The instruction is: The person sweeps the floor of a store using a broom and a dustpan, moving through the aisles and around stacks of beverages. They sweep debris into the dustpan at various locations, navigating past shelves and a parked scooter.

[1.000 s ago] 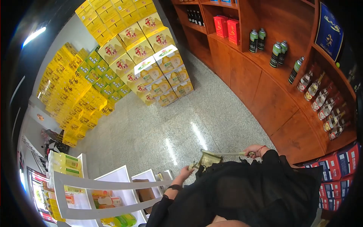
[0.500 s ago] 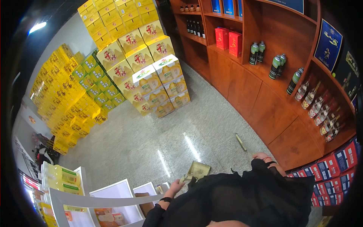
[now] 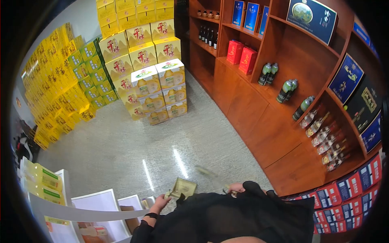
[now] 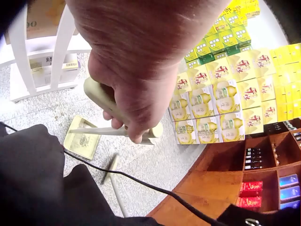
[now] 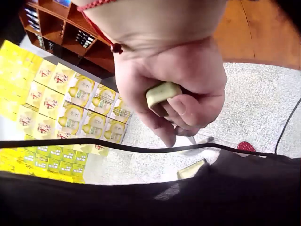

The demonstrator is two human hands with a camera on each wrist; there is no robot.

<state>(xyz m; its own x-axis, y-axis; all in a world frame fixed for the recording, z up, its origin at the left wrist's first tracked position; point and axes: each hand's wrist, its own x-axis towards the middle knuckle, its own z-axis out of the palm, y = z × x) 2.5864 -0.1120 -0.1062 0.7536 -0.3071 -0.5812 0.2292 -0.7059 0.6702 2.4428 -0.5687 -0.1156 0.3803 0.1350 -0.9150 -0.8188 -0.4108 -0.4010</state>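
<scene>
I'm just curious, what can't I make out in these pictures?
- Broom head: blurred in the head view.
- Broom handle: right wrist view; the right hand covers its gripped part.
- Dustpan handle: left wrist view; the left hand hides part.
- Dustpan: right wrist view; black clothes hide most.
- Dark bottles: head view; labels too small to read.
- Yellow boxes: head view; top edge cuts them off.
</scene>
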